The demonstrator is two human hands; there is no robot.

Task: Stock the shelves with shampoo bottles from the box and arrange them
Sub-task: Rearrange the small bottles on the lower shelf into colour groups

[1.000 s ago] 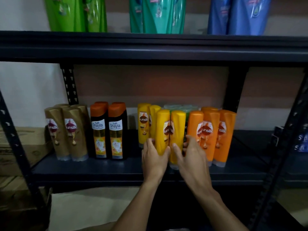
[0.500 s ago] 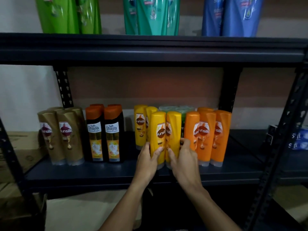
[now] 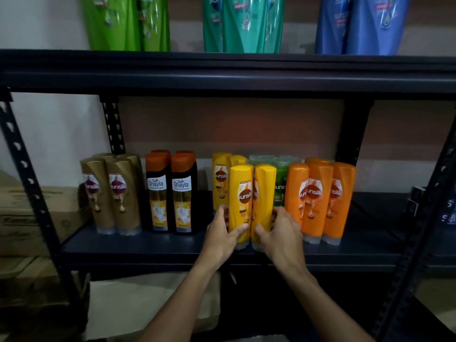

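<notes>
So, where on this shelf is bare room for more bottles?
Bare shelf lies right of the orange bottles, toward the right post. A narrow gap separates black bottles from yellow bottles. Crowded centre: left hand and right hand grip two there.

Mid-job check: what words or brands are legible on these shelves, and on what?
"sunsilk": gold bottles, front yellow bottle, orange bottles.
"Safi Shayla": black bottles.
"suns", cut off: green bottle.
"sun", cut off: teal bottles on the upper shelf.
Small print and blue box at right: too blurred to read.
</notes>
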